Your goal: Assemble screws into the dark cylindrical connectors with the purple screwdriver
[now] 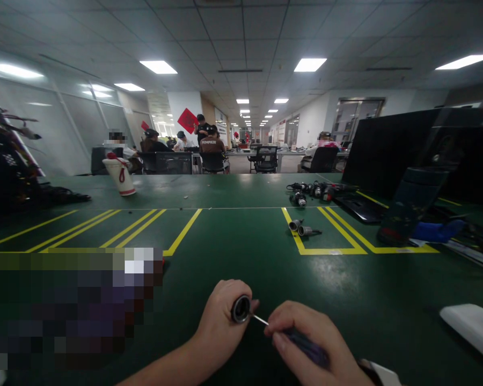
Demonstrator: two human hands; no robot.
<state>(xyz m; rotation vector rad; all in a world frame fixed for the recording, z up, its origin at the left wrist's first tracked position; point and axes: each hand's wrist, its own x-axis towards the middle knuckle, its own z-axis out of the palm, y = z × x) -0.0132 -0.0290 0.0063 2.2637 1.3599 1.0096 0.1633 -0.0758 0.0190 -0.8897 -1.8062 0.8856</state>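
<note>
Near the bottom centre, my left hand (224,316) is wrapped round a round metal part (240,309), whose dark hollow end faces me. My right hand (309,340) grips a screwdriver with a dark handle (306,346) and a thin shaft (260,320). The shaft points left, and its tip is at the side of the metal part; whether it touches is hard to tell. Two similar metal parts (305,231) lie further back on the green table (241,236), right of centre, by the yellow tape.
Several dark metal pieces (300,199) lie behind those parts. A bottle (412,201) and a black monitor (406,145) stand at the right. At the right edge lies a white object (473,327). A white cup (121,176) stands back left. People sit beyond the table.
</note>
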